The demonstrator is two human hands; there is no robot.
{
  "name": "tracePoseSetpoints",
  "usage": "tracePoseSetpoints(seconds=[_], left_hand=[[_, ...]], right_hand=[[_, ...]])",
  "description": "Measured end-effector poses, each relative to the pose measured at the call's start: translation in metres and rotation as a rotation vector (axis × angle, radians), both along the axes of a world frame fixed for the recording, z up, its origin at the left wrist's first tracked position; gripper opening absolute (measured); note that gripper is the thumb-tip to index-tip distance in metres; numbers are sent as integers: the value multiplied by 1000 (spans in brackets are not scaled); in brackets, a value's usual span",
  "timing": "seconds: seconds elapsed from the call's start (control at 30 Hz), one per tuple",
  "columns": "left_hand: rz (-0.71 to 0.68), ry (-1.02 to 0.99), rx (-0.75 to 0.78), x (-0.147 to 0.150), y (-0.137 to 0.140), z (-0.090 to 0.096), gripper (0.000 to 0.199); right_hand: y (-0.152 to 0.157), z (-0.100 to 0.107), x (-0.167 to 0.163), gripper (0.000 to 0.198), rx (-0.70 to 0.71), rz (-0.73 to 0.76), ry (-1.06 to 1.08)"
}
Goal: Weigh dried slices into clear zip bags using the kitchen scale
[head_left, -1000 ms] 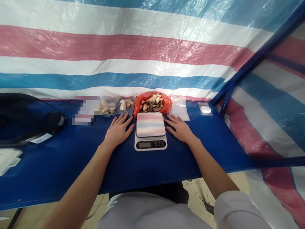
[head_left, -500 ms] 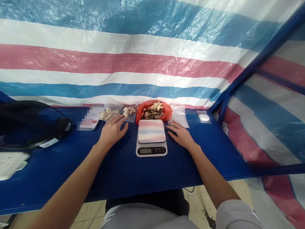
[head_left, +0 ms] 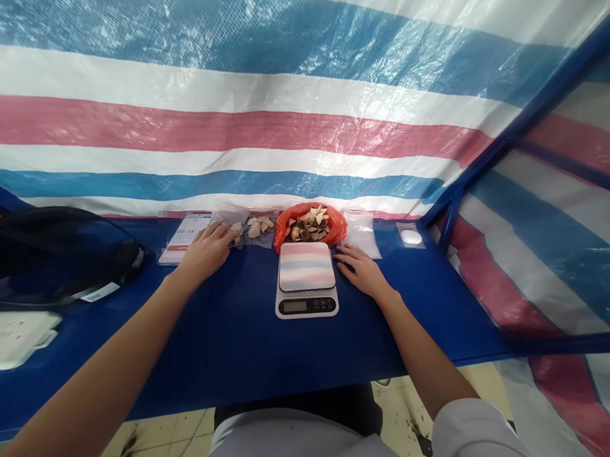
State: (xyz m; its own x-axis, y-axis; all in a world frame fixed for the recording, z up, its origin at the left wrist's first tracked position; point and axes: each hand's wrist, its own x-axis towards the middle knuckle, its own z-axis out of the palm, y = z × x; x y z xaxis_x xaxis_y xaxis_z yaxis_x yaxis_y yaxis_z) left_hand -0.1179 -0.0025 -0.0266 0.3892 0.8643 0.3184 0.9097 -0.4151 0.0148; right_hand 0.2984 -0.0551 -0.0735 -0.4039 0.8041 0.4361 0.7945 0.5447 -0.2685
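My left hand (head_left: pixel 207 253) lies palm down, fingers stretched out, over a clear bag of pale pieces (head_left: pixel 239 234) that it partly hides; whether it touches the bag I cannot tell. To its left is a phone (head_left: pixel 177 245) with timer digits on its screen. My right hand (head_left: pixel 362 270), fingers extended, rests on the table just right of a white kitchen scale (head_left: pixel 307 272), holding nothing. The scale's plate is bare. Behind it stands an open red plastic bag (head_left: pixel 281 229) of dried brown and cream pieces. Another small clear bag of pale pieces (head_left: pixel 260 227) lies to the left.
Clear plastic bags (head_left: pixel 363 236) lie behind my right hand. Farther right is a white round item (head_left: pixel 411 237) on a clear packet. A black strapped object (head_left: pixel 118 265) and a white power strip (head_left: pixel 15 338) occupy the left of the blue table (head_left: pixel 250 360). Striped sheeting (head_left: pixel 268 130) rises behind.
My left hand has moved left, toward the phone, uncovering more of the small bag near the red one. My right hand stays beside the scale. The view has shifted slightly.
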Motion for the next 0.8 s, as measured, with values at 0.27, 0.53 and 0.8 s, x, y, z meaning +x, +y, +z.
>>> tracePoseSetpoints(seconds=[0.27,0.53,0.8], left_hand=[[-2,-234,138,14,-3,-21,46],[-68,-322,156,10,1,-25,41],[-68,-388,199,8,7,-27,35]], right_hand=[[0,-1,0,31,-5,2,5],[-2,3,0,32,-18,-6,-11],[-3,4,-1,32,-36,-11,-28]])
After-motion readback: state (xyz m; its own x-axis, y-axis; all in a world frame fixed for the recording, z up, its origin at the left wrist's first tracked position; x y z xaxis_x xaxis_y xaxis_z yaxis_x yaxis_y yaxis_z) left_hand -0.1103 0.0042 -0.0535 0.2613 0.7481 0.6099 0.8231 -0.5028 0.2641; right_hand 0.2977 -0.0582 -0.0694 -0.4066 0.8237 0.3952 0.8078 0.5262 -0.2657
